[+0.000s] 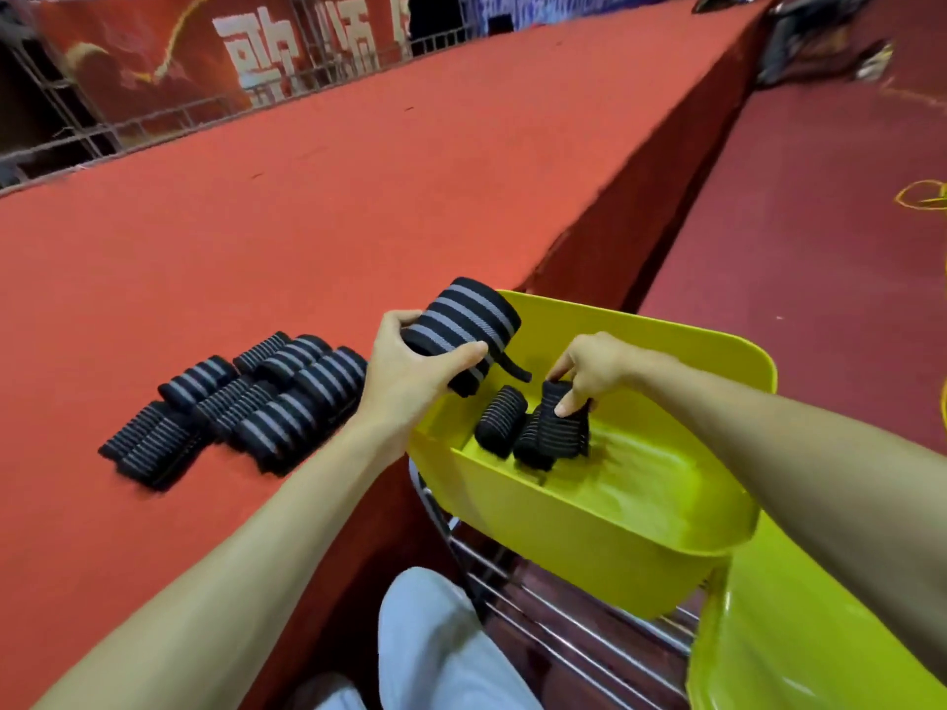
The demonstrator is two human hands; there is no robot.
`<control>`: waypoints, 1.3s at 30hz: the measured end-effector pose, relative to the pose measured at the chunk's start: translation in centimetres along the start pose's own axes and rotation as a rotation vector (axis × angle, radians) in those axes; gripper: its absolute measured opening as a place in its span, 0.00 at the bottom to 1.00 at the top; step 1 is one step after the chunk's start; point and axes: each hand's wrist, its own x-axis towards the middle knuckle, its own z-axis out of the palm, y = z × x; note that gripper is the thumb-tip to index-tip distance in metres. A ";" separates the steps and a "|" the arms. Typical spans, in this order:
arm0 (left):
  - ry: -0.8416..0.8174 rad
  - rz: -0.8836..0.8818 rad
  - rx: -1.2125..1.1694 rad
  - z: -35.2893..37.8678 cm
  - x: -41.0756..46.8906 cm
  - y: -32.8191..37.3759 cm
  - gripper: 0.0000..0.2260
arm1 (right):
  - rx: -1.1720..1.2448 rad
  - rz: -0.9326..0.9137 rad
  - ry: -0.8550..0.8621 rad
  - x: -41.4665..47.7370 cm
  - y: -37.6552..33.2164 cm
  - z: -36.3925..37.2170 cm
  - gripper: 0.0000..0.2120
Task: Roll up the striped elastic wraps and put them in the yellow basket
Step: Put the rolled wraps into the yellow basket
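Progress looks early, by my reading: only 2 wraps lie inside the yellow basket point(589, 509), a 3rd is held over it, and a cluster of wraps point(246, 402) waits on the red table point(307, 197) to the left, well apart from the basket. Most of the job is therefore left. Whether the pieces in that cluster are already rolled or only bunched up I cannot tell, since they overlap and the edges blur.

The left hand point(410, 361) has its fingers and thumb curled round the wide-striped roll point(461, 325), which hangs above the basket's left rim and is not yet inside. This roll is black with broad grey bands, wound into a fat cylinder, and a loose black tail (probably the fastening end) dangles from its right side.

The right hand point(589, 366) reaches down into the basket and pinches the top of the thin-striped wrap point(556, 433) between thumb and fingertips. That wrap is black with fine pale lines, looks slacker and less tidy than the one held above, and rests on the basket floor. Touching it on the left is the small roll point(499, 422), compact and lying on its side.

The basket sits on a metal rack point(538, 607) just beside the table edge.
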 end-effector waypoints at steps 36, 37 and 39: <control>-0.197 -0.232 -0.009 2.1 2.8 -0.1 0.32 | 0.587 -0.127 0.284 0.1 -1.7 -0.3 0.13; -0.196 -0.234 -0.043 2.2 2.6 0.1 0.28 | 0.802 -0.160 0.197 -0.3 -1.9 -0.6 0.14; -0.204 -0.223 -0.085 2.3 2.4 0.5 0.21 | 1.137 -0.205 0.000 -1.1 -1.5 -0.9 0.22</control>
